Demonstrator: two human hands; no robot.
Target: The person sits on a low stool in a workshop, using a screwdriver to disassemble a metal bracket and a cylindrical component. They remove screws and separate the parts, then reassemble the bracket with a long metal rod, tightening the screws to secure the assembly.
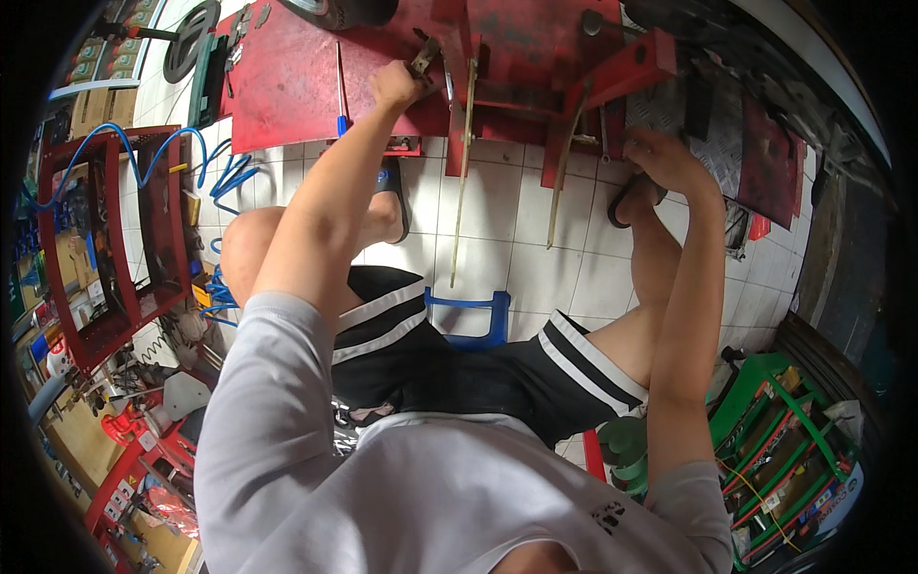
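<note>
My left hand (pixel 397 86) is closed around a worn, brownish metal piece (pixel 425 59) above the red work platform (pixel 296 81). Its far end lies close to the upright red frame (pixel 492 96). To the left of this hand lies a screwdriver (pixel 342 124) with a blue handle and a long shaft. My right hand (pixel 662 161) hovers by the platform's right part, fingers loosely curled and apart from the thumb, with nothing visible between them. Nearest to it is a silver spanner (pixel 604 134). Two thin, yellowish strips (pixel 463 182) slant down from the frame, one left and one right.
A blue low stool or frame (pixel 492 330) stands on the tiled floor between my legs. Coiled blue air hose (pixel 229 182) and a red rack (pixel 115 249) are at the left. A green rack (pixel 779 450) stands at the lower right. A dark round wheel part (pixel 330 10) sits on the platform's far edge.
</note>
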